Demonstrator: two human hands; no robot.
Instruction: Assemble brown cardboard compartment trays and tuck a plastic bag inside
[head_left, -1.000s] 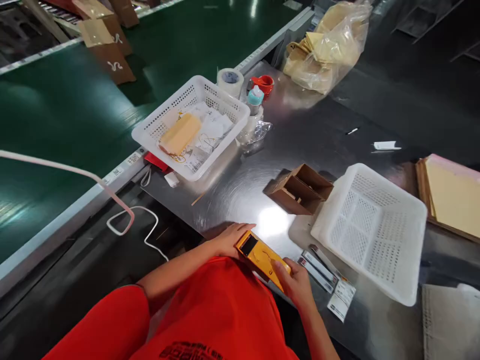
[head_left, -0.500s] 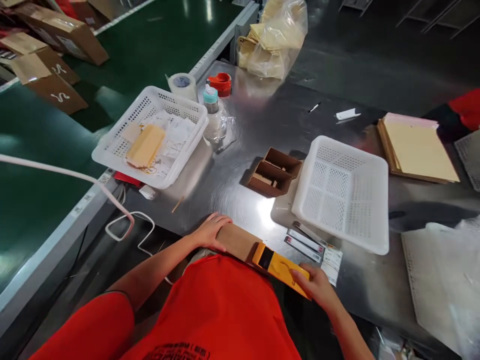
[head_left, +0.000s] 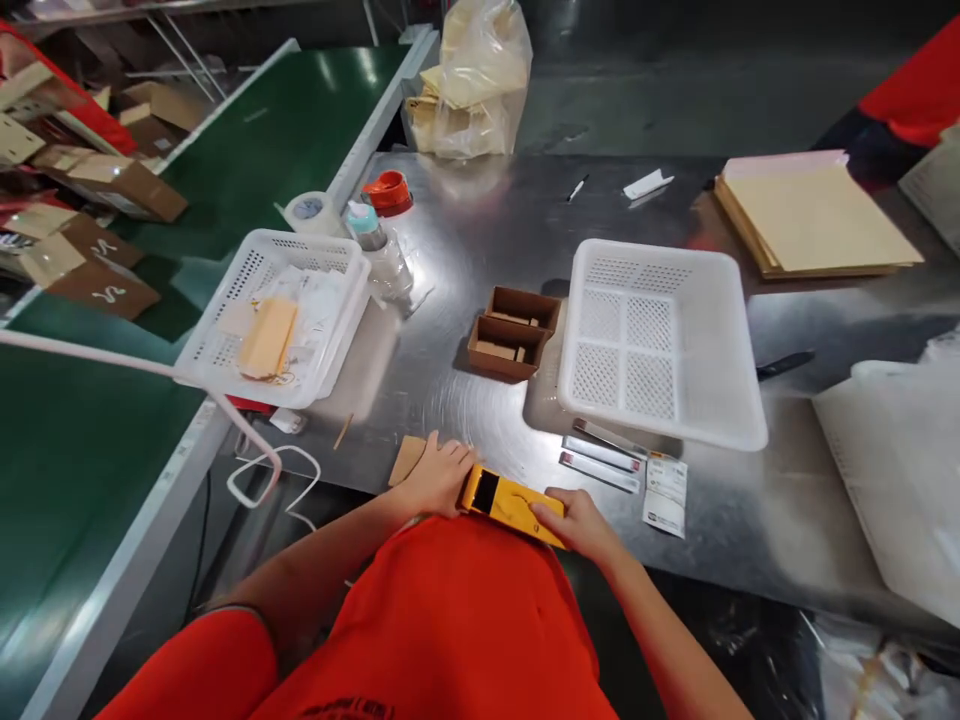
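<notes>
My left hand (head_left: 439,475) lies with fingers spread over a flat piece of brown cardboard (head_left: 406,460) at the near table edge. Most of the cardboard is hidden under that hand. Wrapped round the far end of a long yellow tool (head_left: 517,505) with a black section is my right hand (head_left: 576,520). The tool's front end is close beside my left fingers; its exact kind is unclear. Beyond my hands stand two small open brown boxes (head_left: 510,365) with pieces inside. Slim printed packs (head_left: 600,470) and a printed packet (head_left: 666,495) lie right of the tool.
A white basket (head_left: 739,340) stands at centre right; another (head_left: 196,345) at left holds papers and a tan bundle. Tape roll (head_left: 309,212), bottle (head_left: 379,250) and orange tape dispenser (head_left: 388,192) stand behind. Envelopes (head_left: 817,215) are stacked far right. A green conveyor (head_left: 247,150) runs left.
My right hand and the yellow tool have moved left along the cardboard, close to my left hand. My left hand lies further over the cardboard. The view has shifted.
</notes>
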